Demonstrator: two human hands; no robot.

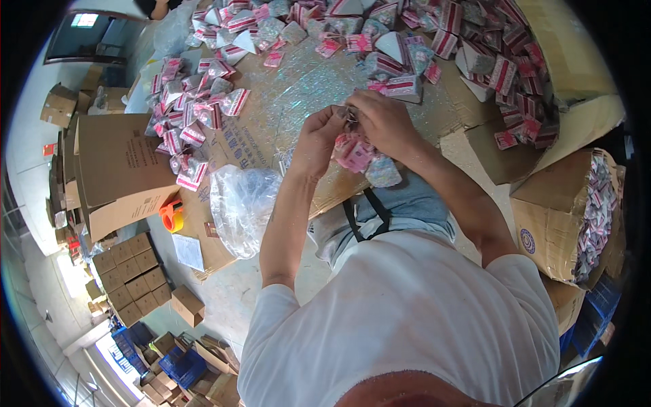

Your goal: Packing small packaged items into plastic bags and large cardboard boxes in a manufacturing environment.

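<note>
Above the near edge of the table, my left hand (322, 139) and my right hand (388, 123) meet with fingers pinched together. Between the fingertips is a small dark, thin, shiny loop or tie (351, 118), too small to make out. Pink tags (354, 154) hang just below my hands, and a glittery pale pouch (383, 171) dangles beside them. Beyond my right hand, a pink-and-white striped triangular packet (405, 88) lies on the cardboard-covered table (271, 88), which is strewn with glitter.
Piles of similar packets (196, 102) lie at left, far and right. A clear plastic bag (244, 203), an orange tape dispenser (172, 216) and a paper sheet (188, 252) sit near left. An open carton (122, 159) stands left; a packet-filled carton (549, 210) stands right.
</note>
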